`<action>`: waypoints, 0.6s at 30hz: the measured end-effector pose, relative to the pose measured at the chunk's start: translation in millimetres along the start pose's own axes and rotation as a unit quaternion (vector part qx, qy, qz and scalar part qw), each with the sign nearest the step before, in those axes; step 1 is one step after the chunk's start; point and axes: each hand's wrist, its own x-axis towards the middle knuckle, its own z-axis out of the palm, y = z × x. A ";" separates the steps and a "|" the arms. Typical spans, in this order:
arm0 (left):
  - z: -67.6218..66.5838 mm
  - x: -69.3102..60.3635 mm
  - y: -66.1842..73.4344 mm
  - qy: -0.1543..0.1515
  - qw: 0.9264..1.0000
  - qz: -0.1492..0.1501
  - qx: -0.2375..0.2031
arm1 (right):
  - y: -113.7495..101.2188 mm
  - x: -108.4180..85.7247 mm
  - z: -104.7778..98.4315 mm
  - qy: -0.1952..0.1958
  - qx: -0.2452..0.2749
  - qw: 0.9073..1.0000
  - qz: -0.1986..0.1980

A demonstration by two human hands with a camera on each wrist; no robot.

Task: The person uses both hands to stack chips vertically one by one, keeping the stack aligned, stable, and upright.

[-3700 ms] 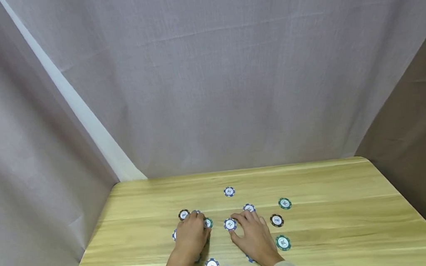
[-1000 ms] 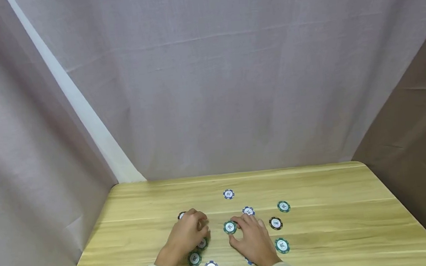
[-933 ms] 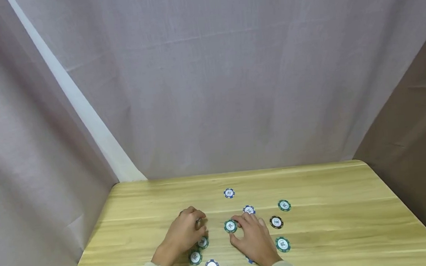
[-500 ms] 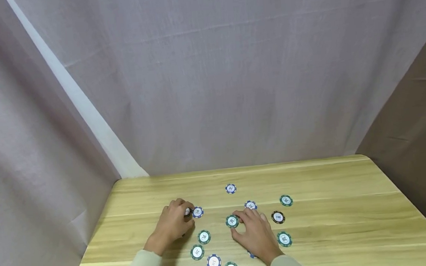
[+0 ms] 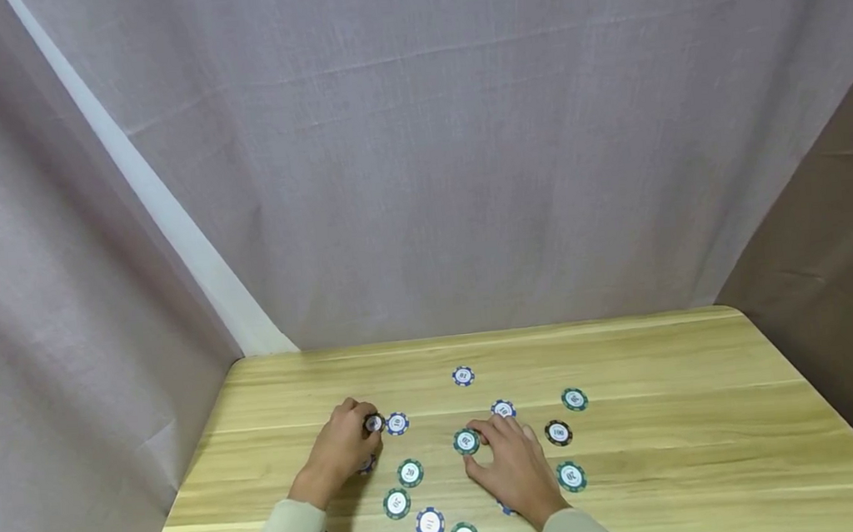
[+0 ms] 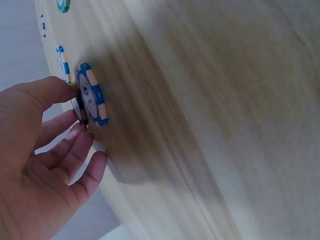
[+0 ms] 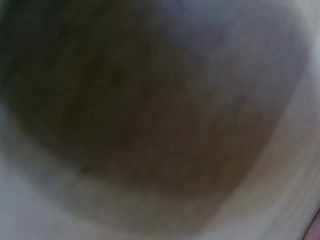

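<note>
1. Left of centre on the wooden table (image 5: pixel 660 364), the left hand (image 5: pixel 338 447) pinches a black chip (image 5: pixel 374 423) between thumb and fingers, just beside a blue chip (image 5: pixel 397 424).
2. Near the middle, the right hand (image 5: pixel 516 464) has thumb and forefinger curled at the edge of a green chip (image 5: pixel 466 441), apparently steadying it.
3. Picking up the black chip seems the step in hand; the next move likely calls for lifting it clear of the blue chip, then over to the green one.
</note>
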 end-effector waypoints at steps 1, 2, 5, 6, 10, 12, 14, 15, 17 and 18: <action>1.9 0.3 0.9 0.001 1.000 -0.002 0.003 | 0.8 -0.5 -0.6 0.001 -0.001 1.000 0.000; 4.4 0.7 2.1 0.002 1.000 -0.004 0.007 | 1.9 -1.1 -1.4 0.002 -0.002 1.000 0.000; 12.8 2.2 5.9 0.010 0.999 0.002 0.031 | 5.5 -3.9 -3.7 0.006 -0.006 1.000 0.002; 14.8 2.8 7.3 0.013 0.999 0.004 0.040 | 6.1 -4.9 -4.1 0.009 -0.006 1.000 0.003; 15.5 4.7 8.3 0.025 0.997 0.011 0.077 | 3.5 -6.8 -1.2 0.018 0.005 1.000 0.009; 13.6 3.5 7.4 0.028 0.995 0.006 0.091 | 0.1 -7.2 1.4 0.022 0.012 1.000 0.005; 12.5 1.1 6.4 0.029 0.995 0.005 0.098 | -2.5 -7.3 4.3 0.022 0.012 1.000 0.002; 12.2 -0.3 6.3 0.029 0.995 0.004 0.100 | -3.3 -7.5 5.6 0.021 0.010 1.000 0.002; 12.3 -3.8 5.2 0.034 0.994 0.008 0.101 | -4.9 -7.3 7.8 0.015 0.005 1.000 0.002; 12.6 -5.5 4.0 0.038 0.994 0.010 0.104 | -5.8 -6.8 9.0 0.010 0.004 1.000 0.002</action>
